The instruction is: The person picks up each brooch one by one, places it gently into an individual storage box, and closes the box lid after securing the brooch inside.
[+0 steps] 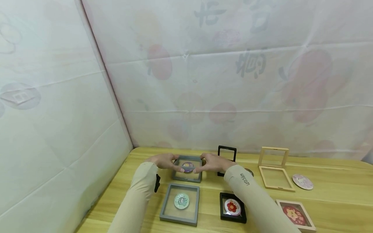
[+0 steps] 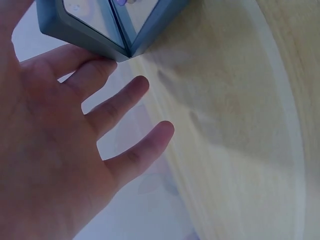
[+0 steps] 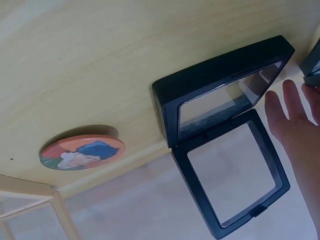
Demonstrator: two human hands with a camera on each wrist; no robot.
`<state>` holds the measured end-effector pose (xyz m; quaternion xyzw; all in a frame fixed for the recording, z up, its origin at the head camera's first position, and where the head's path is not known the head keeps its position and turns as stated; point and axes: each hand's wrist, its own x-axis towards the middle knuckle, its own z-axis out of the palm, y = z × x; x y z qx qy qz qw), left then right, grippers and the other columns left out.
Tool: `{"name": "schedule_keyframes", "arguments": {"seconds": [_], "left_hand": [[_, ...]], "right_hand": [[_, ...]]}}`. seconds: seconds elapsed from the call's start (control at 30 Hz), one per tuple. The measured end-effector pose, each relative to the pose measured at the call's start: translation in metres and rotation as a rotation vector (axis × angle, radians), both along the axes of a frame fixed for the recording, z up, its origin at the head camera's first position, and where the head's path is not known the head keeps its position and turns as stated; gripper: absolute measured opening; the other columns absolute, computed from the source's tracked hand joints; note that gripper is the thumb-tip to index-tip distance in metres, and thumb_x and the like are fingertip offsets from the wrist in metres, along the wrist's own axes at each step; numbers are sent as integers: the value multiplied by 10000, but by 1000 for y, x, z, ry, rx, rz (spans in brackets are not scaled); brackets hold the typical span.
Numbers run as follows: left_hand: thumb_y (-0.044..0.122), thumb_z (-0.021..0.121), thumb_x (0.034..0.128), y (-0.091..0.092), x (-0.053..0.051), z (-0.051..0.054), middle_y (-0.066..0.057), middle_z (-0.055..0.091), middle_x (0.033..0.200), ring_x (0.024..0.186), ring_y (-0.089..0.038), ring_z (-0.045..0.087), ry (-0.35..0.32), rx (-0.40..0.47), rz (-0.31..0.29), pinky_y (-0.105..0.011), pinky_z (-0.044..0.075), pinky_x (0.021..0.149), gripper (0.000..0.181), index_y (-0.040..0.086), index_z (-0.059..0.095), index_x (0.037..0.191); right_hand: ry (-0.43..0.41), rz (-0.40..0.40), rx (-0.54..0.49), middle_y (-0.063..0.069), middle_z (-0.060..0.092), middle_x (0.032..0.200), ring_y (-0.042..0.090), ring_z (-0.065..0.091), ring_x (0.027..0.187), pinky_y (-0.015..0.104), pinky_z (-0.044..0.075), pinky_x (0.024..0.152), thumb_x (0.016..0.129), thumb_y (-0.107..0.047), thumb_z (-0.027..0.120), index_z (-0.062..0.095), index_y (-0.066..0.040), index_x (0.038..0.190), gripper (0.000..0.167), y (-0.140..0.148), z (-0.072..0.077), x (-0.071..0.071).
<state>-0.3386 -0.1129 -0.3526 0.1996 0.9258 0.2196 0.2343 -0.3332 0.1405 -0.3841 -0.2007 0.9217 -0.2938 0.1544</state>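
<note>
At the back left of the table, both hands hold a grey hinged display frame [image 1: 187,180] whose halves stand partly apart. A round purple badge [image 1: 187,165] shows through its clear film. My left hand [image 1: 164,161] pinches the lid at its left side, thumb at the near edge and fingers at the far corner. In the left wrist view the frame's halves form a narrow V, and the last two fingers stretch free. On the right side my right hand [image 1: 214,162] pinches the lid likewise. Only that frame's corner shows in the right wrist view, by the fingertips.
A grey frame [image 1: 164,212] with a green badge lies nearer. Rightward are an open black frame [image 3: 215,70], an orange-rimmed badge [image 3: 85,152], an open light-wood frame [image 1: 263,181], a pale badge [image 1: 303,182], a black flower-badge frame [image 1: 233,218] and a pale frame [image 1: 309,220].
</note>
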Motion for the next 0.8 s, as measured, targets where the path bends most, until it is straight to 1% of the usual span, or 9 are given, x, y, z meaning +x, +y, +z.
{"name": "schedule_keyframes", "arguments": {"seconds": [0.17, 0.37, 0.6, 0.8], "left_hand": [[404, 768, 909, -2, -2, -4, -184, 326, 1608, 1479, -349, 291, -2, 30, 4, -486, 293, 1166, 911, -43, 311, 1557], [367, 816, 872, 3, -2, -6, -174, 364, 1587, 1468, -344, 315, 37, -15, -9, -455, 293, 1169, 888, -57, 381, 1520], [353, 849, 838, 10, -1, -7, -156, 410, 1564, 1456, -339, 343, 73, -49, 19, -444, 291, 1169, 869, -53, 441, 1490], [354, 876, 807, 10, 0, -9, -120, 434, 1558, 1450, -333, 356, 72, -47, 54, -452, 297, 1166, 880, -29, 465, 1484]], "right_hand": [[26, 13, 15, 208, 490, 1474, 384, 498, 1319, 554, 437, 1037, 848, -553, 754, 418, 31, 1501, 938, -1, -3, -2], [60, 39, 38, 227, 494, 1465, 393, 500, 1316, 552, 446, 1029, 836, -505, 782, 400, 57, 1505, 954, 0, -3, -1], [124, 66, 76, 246, 505, 1446, 414, 495, 1311, 551, 438, 1038, 828, -510, 790, 419, 89, 1479, 959, 1, -1, 0], [172, 84, 66, 268, 522, 1416, 417, 510, 1292, 542, 449, 1031, 815, -492, 812, 443, 112, 1449, 950, 0, -4, 2]]}}
